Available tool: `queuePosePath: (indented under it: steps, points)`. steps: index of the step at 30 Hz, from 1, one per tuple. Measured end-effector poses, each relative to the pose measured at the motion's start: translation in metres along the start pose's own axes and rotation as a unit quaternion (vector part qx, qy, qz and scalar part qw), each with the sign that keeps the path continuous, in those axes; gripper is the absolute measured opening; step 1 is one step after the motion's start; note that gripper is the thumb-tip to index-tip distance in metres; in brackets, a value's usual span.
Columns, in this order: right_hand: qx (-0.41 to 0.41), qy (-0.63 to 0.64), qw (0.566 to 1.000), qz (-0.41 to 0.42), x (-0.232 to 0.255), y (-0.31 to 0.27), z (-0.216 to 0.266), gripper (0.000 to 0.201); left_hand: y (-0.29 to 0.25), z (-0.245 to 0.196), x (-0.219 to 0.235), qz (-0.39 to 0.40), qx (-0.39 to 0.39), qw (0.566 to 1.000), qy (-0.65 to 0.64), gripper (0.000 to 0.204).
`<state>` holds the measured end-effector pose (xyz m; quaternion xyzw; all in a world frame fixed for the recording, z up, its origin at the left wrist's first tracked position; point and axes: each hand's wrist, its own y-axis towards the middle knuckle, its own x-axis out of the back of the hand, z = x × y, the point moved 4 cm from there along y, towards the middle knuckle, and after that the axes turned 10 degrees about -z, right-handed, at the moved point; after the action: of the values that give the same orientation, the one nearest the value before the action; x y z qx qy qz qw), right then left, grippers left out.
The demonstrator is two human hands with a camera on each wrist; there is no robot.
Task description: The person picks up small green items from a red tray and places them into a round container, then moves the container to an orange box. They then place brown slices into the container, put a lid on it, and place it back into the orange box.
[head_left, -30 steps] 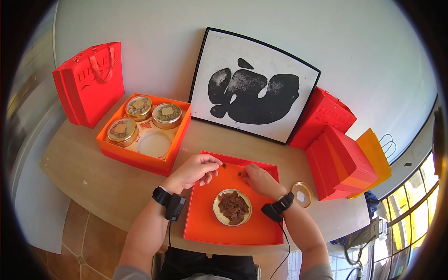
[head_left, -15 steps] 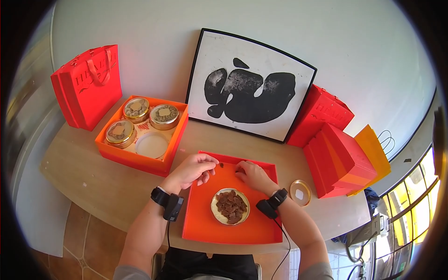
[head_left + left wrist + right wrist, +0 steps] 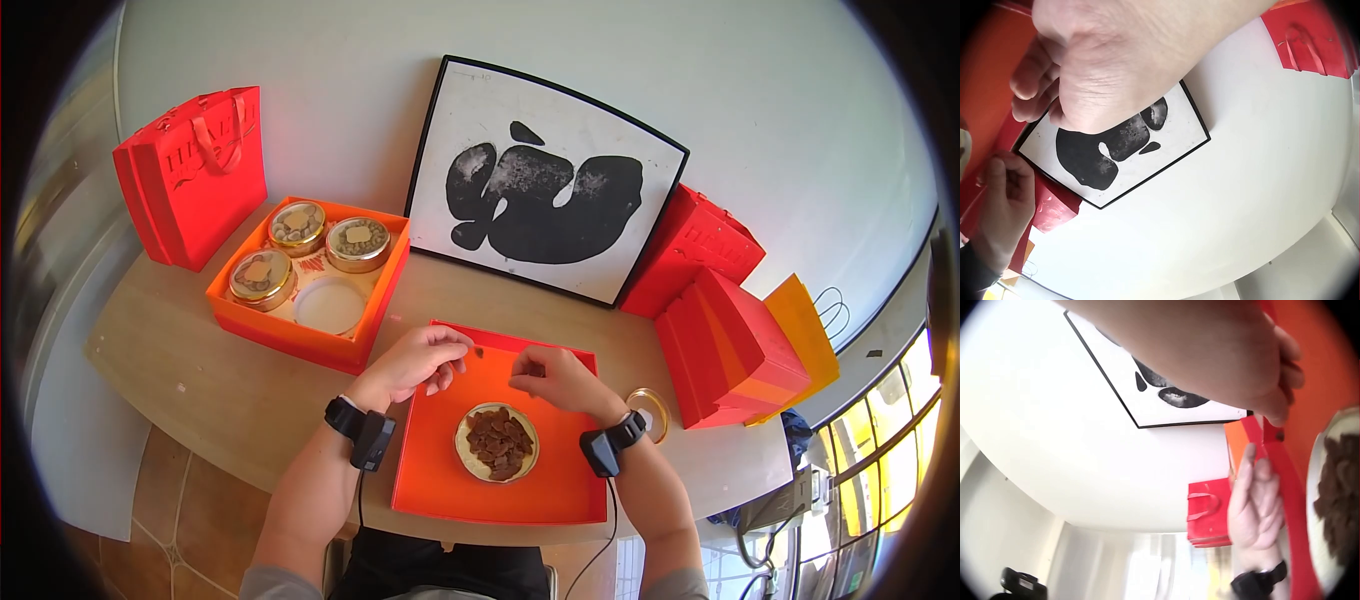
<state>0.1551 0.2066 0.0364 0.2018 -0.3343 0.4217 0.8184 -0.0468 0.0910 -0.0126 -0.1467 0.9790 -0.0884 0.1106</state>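
Over the back of the red-orange tray (image 3: 565,490), the right hand (image 3: 565,380) curls its fingers round a small dark piece, mostly hidden; the head view shows a dark patch between them. The left hand (image 3: 412,366) hovers over the tray's back left edge, fingers loosely bent, with nothing visible in them. Another small dark piece (image 3: 479,352) lies in the tray just beside its fingertips. That piece (image 3: 1280,434) also shows in the right wrist view, between both hands. Nearer the front stands a round bowl (image 3: 463,459) of brown dried slices (image 3: 499,443).
An orange box (image 3: 290,340) with several round tins (image 3: 358,243) stands at left, near a red bag (image 3: 200,180). A framed black-and-white picture (image 3: 545,200) leans on the wall. Right of the tray are a round gold-rimmed lid (image 3: 648,413), red bags (image 3: 735,350) and a yellow bag (image 3: 805,340).
The right hand closed over the dark piece near the tray's back and has moved slightly right, its fingers now curled. The left hand has hardly moved.
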Motion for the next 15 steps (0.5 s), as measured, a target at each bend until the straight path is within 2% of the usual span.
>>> queuePosePath:
  steps: [1,2,4,5,7,8,10,11,13,15]
  points:
    - [-0.011,0.03,0.998,0.049,-0.001,-0.002,0.006,0.022,0.0,0.0,0.0,-0.005,0.003,1.0,-0.007,0.027]
    - [-0.013,0.031,0.998,0.048,-0.001,0.0,0.005,0.022,0.0,-0.001,0.0,-0.009,0.006,1.0,-0.013,0.027]
    - [0.125,-0.014,0.991,0.052,-0.003,0.003,0.01,0.024,0.001,-0.001,0.001,-0.015,0.017,0.999,-0.029,0.029]
    - [0.125,-0.014,0.991,0.05,-0.007,0.009,0.006,0.024,0.001,-0.001,0.002,-0.023,0.026,0.998,-0.048,0.031]
    - [0.085,-0.081,0.993,-0.032,-0.013,0.025,-0.008,0.03,0.001,-0.001,0.004,-0.035,0.034,0.997,-0.063,0.034]
    - [0.086,-0.081,0.992,-0.035,-0.019,0.029,-0.01,0.03,0.002,0.0,0.005,-0.048,0.041,0.995,-0.08,0.037]
    - [0.116,-0.188,0.974,-0.048,-0.032,0.034,-0.014,0.031,0.005,0.003,0.007,-0.05,0.05,0.993,-0.095,0.039]
    - [0.118,-0.186,0.974,-0.049,-0.037,0.037,-0.019,0.031,0.005,0.004,0.009,-0.05,0.059,0.991,-0.112,0.041]
    - [0.112,-0.259,0.958,-0.053,-0.045,0.042,-0.027,0.031,0.005,0.004,0.009,-0.051,0.059,0.99,-0.116,0.041]
    - [0.136,-0.245,0.959,-0.049,-0.046,0.044,-0.028,0.03,0.006,0.004,0.01,-0.049,0.061,0.989,-0.124,0.041]
